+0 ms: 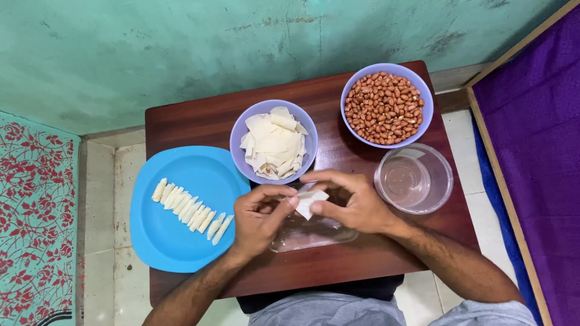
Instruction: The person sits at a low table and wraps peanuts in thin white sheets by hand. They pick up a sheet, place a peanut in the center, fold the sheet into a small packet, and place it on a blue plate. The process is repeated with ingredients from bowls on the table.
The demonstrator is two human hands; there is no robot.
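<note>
Wrapper [307, 202], a small pale sheet of dough, sits pinched between both hands above the middle of the brown table [193, 124], over a clear flat dish [311, 235] that lies under the fingers. The left hand [257, 217] is curled, its thumb and fingertips closed on the wrapper's left edge; the right hand [353, 202] is also curled, its thumb and forefinger gripping the wrapper's right side, the other fingers arched over it. Neither hand is flat or spread; both are closed lightly on the one sheet, and whether anything lies inside the fold cannot be told. Just beyond the hands, touching distance from the fingertips, stands a lilac bowl [240, 142] heaped with more cut wrappers [273, 142]. Beyond and to the right of the right hand is a second lilac bowl [423, 121] full of peanuts [383, 107]. Just right of the right hand is a clear glass bowl [444, 181], which looks to hold a little water. Left of the left hand, close by its wrist, lies a blue plate [163, 241] with a slanting row of finished rolls [192, 208], laid side by side and touching. The person's knees show below the table edge.
</note>
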